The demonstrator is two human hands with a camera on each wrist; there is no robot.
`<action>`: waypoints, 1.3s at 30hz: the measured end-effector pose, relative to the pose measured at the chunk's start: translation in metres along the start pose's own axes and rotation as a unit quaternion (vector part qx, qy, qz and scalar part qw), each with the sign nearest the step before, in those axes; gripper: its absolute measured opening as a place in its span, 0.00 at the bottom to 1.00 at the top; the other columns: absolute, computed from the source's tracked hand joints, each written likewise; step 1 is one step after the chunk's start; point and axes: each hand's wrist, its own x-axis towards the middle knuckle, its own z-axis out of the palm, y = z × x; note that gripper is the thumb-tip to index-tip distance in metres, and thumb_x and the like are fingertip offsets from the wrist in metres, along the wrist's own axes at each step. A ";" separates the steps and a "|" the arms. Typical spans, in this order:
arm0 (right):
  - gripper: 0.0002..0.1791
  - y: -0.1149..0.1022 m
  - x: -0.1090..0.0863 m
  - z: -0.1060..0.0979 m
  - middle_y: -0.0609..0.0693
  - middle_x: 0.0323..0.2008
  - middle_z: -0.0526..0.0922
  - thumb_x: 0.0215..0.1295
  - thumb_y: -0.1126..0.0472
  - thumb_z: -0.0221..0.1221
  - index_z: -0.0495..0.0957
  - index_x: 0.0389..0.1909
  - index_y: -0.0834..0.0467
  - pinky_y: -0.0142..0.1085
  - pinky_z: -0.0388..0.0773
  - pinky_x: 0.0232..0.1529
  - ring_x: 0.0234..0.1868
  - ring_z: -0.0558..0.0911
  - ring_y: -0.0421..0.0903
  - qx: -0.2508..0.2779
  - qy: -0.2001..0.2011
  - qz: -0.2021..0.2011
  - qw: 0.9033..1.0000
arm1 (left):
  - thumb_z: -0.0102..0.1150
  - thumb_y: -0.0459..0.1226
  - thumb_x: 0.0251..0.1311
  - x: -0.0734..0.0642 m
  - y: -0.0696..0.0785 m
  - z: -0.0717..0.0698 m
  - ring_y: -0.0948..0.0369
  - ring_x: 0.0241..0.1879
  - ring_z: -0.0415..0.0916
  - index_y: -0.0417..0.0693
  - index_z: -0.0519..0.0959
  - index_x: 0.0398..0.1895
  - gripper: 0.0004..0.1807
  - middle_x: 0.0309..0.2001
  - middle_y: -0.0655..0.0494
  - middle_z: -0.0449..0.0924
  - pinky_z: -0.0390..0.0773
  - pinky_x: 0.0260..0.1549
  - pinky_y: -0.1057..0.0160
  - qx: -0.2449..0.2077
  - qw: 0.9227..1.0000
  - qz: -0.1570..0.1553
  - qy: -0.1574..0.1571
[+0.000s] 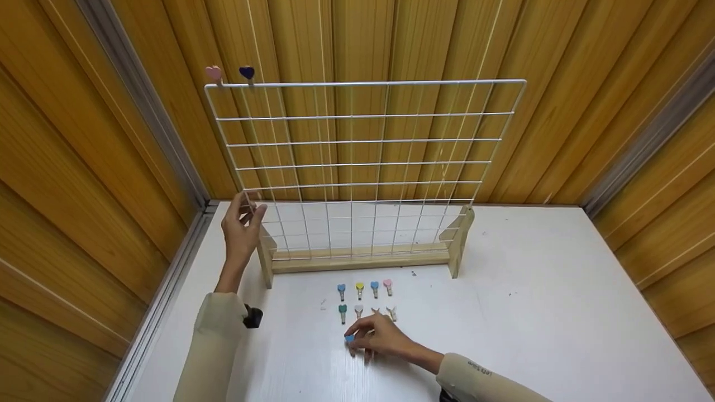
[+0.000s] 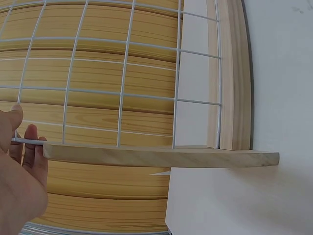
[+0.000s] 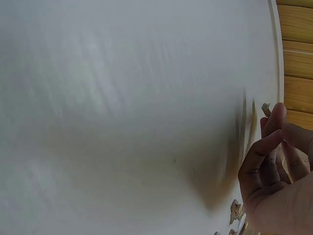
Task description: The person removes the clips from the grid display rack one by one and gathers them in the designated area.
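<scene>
A white wire grid [image 1: 366, 139] stands upright in a wooden base [image 1: 363, 262]. My left hand [image 1: 240, 237] holds the grid's left edge just above the wooden side piece [image 2: 161, 155], thumb and fingers on either side of the wire. Low over the table, my right hand [image 1: 386, 336] pinches a blue heart clothespin [image 1: 349, 338] between thumb and fingertips; in the right wrist view the fingers mostly hide it. Beyond that hand lie two rows of small heart clothespins, among them a yellow one [image 1: 360, 286] and a green one [image 1: 342, 309].
A pink heart clothespin [image 1: 213, 73] and a dark blue one [image 1: 246, 72] sit on the grid's top wire at the left. The white table [image 1: 530, 290] meets wood-patterned walls [image 1: 558, 111] at the back and sides.
</scene>
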 end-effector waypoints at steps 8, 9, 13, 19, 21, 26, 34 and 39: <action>0.10 -0.001 0.000 0.008 0.60 0.32 0.89 0.64 0.67 0.66 0.87 0.45 0.63 0.23 0.72 0.18 0.18 0.81 0.42 -0.008 0.016 0.008 1.000 | 0.63 0.32 0.68 -0.001 0.003 0.001 0.60 0.45 0.76 0.38 0.77 0.59 0.17 0.44 0.44 0.78 0.76 0.47 0.78 -0.011 1.000 -0.001 0.000; 0.10 -0.001 0.001 0.008 0.59 0.32 0.89 0.63 0.67 0.67 0.87 0.45 0.63 0.23 0.72 0.19 0.18 0.80 0.41 -0.014 0.022 0.007 1.000 | 0.63 0.32 0.68 -0.001 0.003 0.001 0.60 0.45 0.76 0.39 0.77 0.59 0.17 0.43 0.44 0.78 0.76 0.47 0.78 -0.010 1.000 0.000 0.000; 0.11 0.003 0.000 0.010 0.55 0.31 0.90 0.62 0.65 0.68 0.88 0.44 0.63 0.22 0.70 0.19 0.18 0.77 0.35 -0.040 0.045 0.007 0.998 | 0.63 0.32 0.68 -0.003 0.002 0.002 0.59 0.45 0.76 0.39 0.77 0.59 0.17 0.42 0.48 0.77 0.77 0.48 0.76 -0.006 1.000 -0.004 0.001; 0.10 0.008 -0.001 0.015 0.52 0.30 0.90 0.61 0.64 0.69 0.88 0.43 0.63 0.22 0.71 0.20 0.20 0.77 0.31 -0.059 0.066 0.006 0.996 | 0.63 0.33 0.68 -0.009 -0.003 0.002 0.61 0.45 0.75 0.39 0.77 0.58 0.17 0.42 0.49 0.77 0.77 0.48 0.75 0.006 1.000 -0.018 0.004; 0.10 0.007 0.000 0.016 0.52 0.28 0.90 0.61 0.64 0.69 0.88 0.43 0.63 0.22 0.70 0.20 0.19 0.77 0.31 -0.058 0.072 0.007 0.996 | 0.63 0.33 0.68 -0.010 -0.003 0.002 0.63 0.44 0.75 0.39 0.77 0.58 0.17 0.43 0.46 0.78 0.77 0.48 0.76 0.002 1.000 -0.012 0.005; 0.11 0.004 0.001 0.017 0.52 0.27 0.89 0.61 0.64 0.70 0.88 0.43 0.63 0.23 0.70 0.18 0.18 0.78 0.35 -0.047 0.078 0.007 0.996 | 0.64 0.31 0.67 -0.008 -0.002 0.001 0.65 0.42 0.75 0.38 0.78 0.57 0.17 0.43 0.42 0.78 0.76 0.45 0.78 -0.019 1.000 0.009 0.007; 0.12 -0.007 0.004 -0.001 0.56 0.29 0.90 0.64 0.62 0.68 0.87 0.44 0.65 0.24 0.71 0.18 0.19 0.83 0.47 -0.055 0.067 0.004 0.996 | 0.63 0.31 0.68 -0.002 -0.002 0.001 0.60 0.44 0.77 0.37 0.77 0.56 0.16 0.40 0.53 0.76 0.77 0.47 0.76 -0.015 1.000 0.002 0.010; 0.13 -0.027 0.010 -0.029 0.60 0.34 0.90 0.67 0.63 0.66 0.85 0.47 0.68 0.23 0.73 0.20 0.26 0.86 0.60 -0.068 0.062 -0.020 0.996 | 0.63 0.32 0.68 0.000 -0.001 -0.001 0.56 0.46 0.78 0.38 0.77 0.57 0.16 0.40 0.54 0.76 0.77 0.48 0.76 -0.012 1.000 0.000 0.003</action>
